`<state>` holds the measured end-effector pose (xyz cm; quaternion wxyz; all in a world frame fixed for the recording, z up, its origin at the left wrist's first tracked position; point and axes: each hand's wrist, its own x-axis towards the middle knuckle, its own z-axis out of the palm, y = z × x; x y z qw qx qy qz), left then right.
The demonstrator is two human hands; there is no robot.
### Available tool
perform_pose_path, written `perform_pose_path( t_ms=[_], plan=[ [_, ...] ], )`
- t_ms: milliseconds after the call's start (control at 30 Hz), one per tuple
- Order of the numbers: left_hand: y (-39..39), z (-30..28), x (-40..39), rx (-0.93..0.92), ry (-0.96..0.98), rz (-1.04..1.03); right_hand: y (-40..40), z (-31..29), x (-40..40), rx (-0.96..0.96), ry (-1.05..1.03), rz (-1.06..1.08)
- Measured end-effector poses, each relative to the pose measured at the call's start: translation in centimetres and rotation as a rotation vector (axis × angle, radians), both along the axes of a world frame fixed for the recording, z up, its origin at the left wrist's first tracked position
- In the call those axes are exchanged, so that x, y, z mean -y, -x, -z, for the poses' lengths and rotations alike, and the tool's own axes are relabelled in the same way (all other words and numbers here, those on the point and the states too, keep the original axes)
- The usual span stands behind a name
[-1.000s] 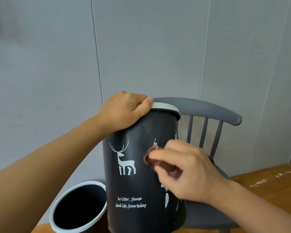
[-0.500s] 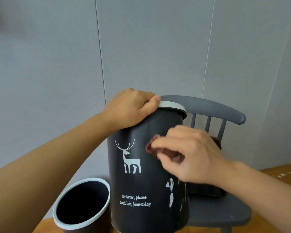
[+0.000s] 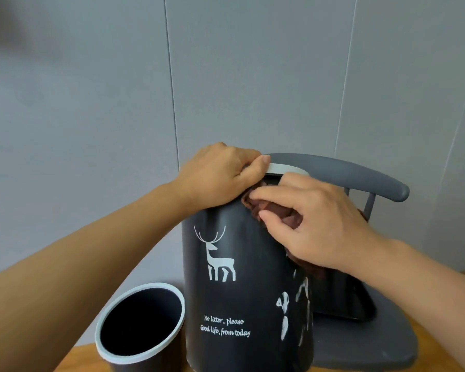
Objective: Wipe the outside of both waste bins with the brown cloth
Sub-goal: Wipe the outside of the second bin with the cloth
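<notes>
The left hand [image 3: 220,174] curls over the pale rim of the tall dark bin [image 3: 242,277], the one printed with a white deer, and holds it steady. The right hand [image 3: 314,221] pinches the bunched brown cloth [image 3: 273,212] between thumb and fingers and presses it to the bin's upper wall, just under the rim and right beside the left hand. The second bin [image 3: 142,323] stands lower, at the near left, touching or almost touching the tall one; it appears not yet wiped. To do this stroke well, the person probably needs firm, even pressure and overlapping passes from rim to base, turning the bin with the left hand so the far side, hidden here, gets covered. A grey chair [image 3: 346,170] stands behind.
</notes>
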<state>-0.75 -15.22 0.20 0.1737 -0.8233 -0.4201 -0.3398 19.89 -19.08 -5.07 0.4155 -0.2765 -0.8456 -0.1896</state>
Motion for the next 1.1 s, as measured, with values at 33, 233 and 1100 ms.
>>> perform_pose_path(
  t_ms=[33, 233, 1100],
  plan=[
    [0.1, 0.0, 0.0, -0.001, -0.004, 0.003, -0.2, 0.8, 0.4, 0.044, 0.018, -0.034],
    [0.3, 0.1, -0.3, 0.014, -0.007, 0.000, -0.8, 2.3, 1.4, 0.137, 0.039, -0.069],
    [1.3, -0.1, -1.6, 0.053, 0.012, -0.015, -1.6, 8.1, 3.1, -0.034, 0.261, -0.103]
  ],
)
